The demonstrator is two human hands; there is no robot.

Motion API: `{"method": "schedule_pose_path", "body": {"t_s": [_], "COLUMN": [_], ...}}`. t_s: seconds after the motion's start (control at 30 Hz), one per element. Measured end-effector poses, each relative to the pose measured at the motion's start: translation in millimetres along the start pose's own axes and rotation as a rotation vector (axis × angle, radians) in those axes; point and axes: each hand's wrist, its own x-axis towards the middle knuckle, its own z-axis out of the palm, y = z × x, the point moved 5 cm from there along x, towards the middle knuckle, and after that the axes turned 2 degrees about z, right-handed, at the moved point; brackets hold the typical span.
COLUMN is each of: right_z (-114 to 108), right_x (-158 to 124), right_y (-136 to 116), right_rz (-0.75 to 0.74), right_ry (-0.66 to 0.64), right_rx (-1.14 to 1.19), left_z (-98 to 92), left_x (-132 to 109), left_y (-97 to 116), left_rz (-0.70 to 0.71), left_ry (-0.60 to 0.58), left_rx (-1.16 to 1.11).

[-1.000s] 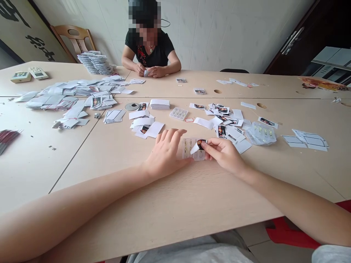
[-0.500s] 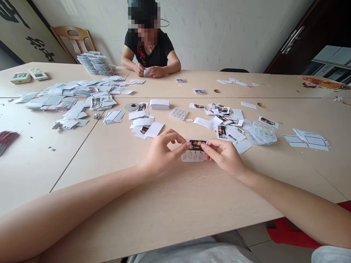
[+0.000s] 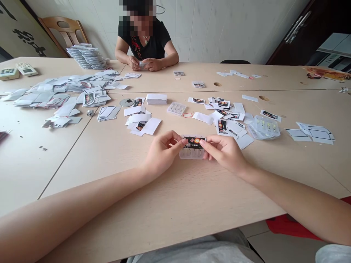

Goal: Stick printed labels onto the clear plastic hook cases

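A small clear plastic box (image 3: 192, 152) lies on the table between my hands, with what look like hooks inside. Across its far edge sits a black printed label (image 3: 195, 140). My left hand (image 3: 161, 151) pinches the label's left end with thumb and fingers. My right hand (image 3: 225, 151) pinches its right end. Both hands rest on the tabletop beside the box.
Loose labels and white backing papers (image 3: 227, 117) lie just beyond my hands. Another clear box (image 3: 177, 108) and a bag of boxes (image 3: 264, 128) sit nearby. A big paper heap (image 3: 60, 91) covers the left. A person (image 3: 145, 40) sits opposite, handling a small item.
One second ago my left hand lay flat on the box while my right hand held a curled label. Now both hands pinch the label flat across the box's far edge.
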Motion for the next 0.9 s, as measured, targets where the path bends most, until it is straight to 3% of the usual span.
{"method": "schedule_pose_path", "body": {"t_s": [0.43, 0.9], "right_z": [-1.1, -0.4], "right_x": [-3.3, -1.4], "right_y": [-7.2, -11.1], "right_rz": [-0.083, -0.133], "right_ry": [0.089, 0.147], "right_rx": [-0.139, -0.264], "left_z": [8.0, 7.9], "left_x": [-6.6, -5.4], "left_y": [2.5, 5.4], "left_rz": [0.068, 0.162], "left_ry": [0.105, 0.145], "left_rx": [0.101, 0.200]}}
